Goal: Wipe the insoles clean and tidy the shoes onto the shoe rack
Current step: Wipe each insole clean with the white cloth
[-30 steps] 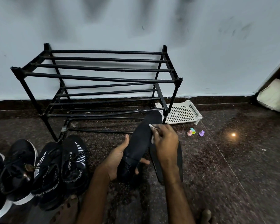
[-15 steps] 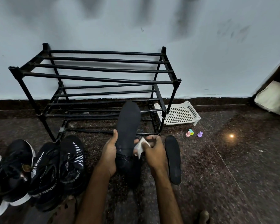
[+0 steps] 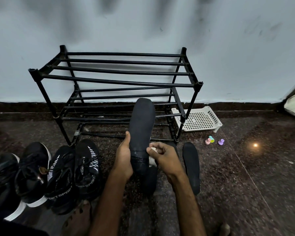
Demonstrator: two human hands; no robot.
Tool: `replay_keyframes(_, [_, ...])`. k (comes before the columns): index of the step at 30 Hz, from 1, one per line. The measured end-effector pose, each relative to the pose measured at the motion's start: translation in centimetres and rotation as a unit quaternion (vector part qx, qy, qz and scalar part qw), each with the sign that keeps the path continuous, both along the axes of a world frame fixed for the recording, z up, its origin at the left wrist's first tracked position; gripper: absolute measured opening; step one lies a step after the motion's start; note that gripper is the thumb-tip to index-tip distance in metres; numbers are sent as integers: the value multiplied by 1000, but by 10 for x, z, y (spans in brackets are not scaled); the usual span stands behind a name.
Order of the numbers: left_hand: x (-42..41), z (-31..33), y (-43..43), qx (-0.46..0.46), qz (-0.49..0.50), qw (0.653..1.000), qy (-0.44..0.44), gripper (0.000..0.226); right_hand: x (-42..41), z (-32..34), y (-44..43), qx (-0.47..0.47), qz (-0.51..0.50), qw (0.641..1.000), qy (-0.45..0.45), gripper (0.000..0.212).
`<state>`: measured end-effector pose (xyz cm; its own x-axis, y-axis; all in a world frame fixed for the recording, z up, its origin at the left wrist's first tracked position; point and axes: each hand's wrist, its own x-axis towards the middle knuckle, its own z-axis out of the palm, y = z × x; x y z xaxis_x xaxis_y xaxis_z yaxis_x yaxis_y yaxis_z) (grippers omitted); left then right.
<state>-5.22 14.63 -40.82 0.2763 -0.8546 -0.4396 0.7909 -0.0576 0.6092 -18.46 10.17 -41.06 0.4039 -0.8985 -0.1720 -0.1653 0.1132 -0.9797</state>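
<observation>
Four black shoes (image 3: 46, 174) stand in a row on the floor (image 3: 255, 188) at the far left, just in front of the shoe rack (image 3: 119, 81). The rack carries nothing, so I judge the tidying part is not yet begun.

The left hand (image 3: 123, 159) has its fingers curled round the heel part of one dark insole (image 3: 141, 132), with the thumb lying along its left edge. This insole is in the air between the two hands, in front of the rack. Only the lower end is held, and the piece looks thin and soft. A strong stroke could therefore bend the free end, or knock it against the lower bars of the rack, which are near behind it.

The right hand (image 3: 168, 161) pinches a small white cloth (image 3: 152, 162) against the right edge of the insole. The cloth is bunched and little of it shows, so it may slip out, and then bare fingers would rub the surface. A second insole (image 3: 191, 166) lies flat on the floor just to the right, where it could pick up dirt.

The long axis of the held insole runs almost upright, leaning away from the person toward the rack. The toe end is at the top and the heel end is down in the left hand. The broad face is turned toward the person.
</observation>
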Motion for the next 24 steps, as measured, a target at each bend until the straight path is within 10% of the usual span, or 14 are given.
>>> replay_keyframes(13, [-11,11,2,-109,-30,991,68,57,-9,21,-7,-92,-112,989,41,25])
replay_keyframes(18, [-7,13,1,-88,-10,996,-10,44,-15,48,-2,-233,-222,946,41,18])
replay_keyframes(24, [-13,17,2,-63,-17,993,-102,32,3,49,-18,-483,-108,856,151,18])
